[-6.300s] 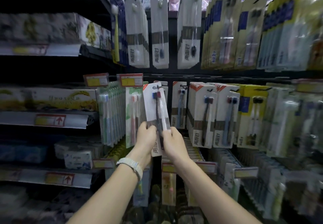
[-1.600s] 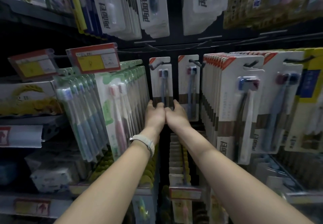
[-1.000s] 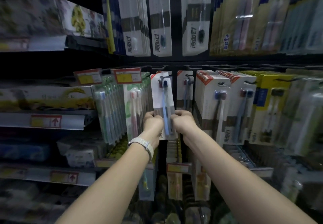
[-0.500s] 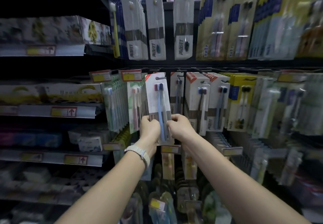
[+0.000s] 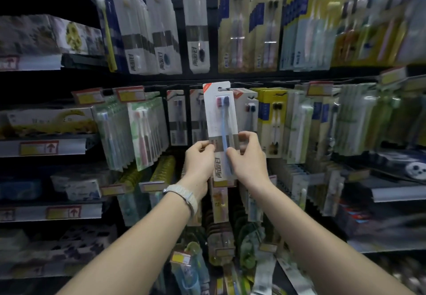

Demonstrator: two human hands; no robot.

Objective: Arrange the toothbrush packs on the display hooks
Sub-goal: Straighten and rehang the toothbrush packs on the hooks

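Observation:
I hold a white toothbrush pack point(image 5: 220, 119) upright in front of the middle row of hooks; it has a red corner, a red and a blue brush head. My left hand point(image 5: 200, 161) pinches its lower left edge, and my right hand point(image 5: 247, 156) grips its lower right edge. The pack is off the hooks, with its hang hole near the top free. Behind it hang two thin rows of like packs point(image 5: 177, 117) and a thicker stack of white packs point(image 5: 247, 110) to the right.
Green-backed packs point(image 5: 143, 131) hang at the left under red-and-yellow price tags point(image 5: 130, 94). Yellow packs point(image 5: 273, 119) hang to the right. An upper row of white packs point(image 5: 166, 39) hangs overhead. Boxed goods fill the left shelves point(image 5: 50, 145). More packs hang below.
Both hands have pulled the pack off its hook on the left row and carried it rightward and toward me. The view has drawn back from the shelf.

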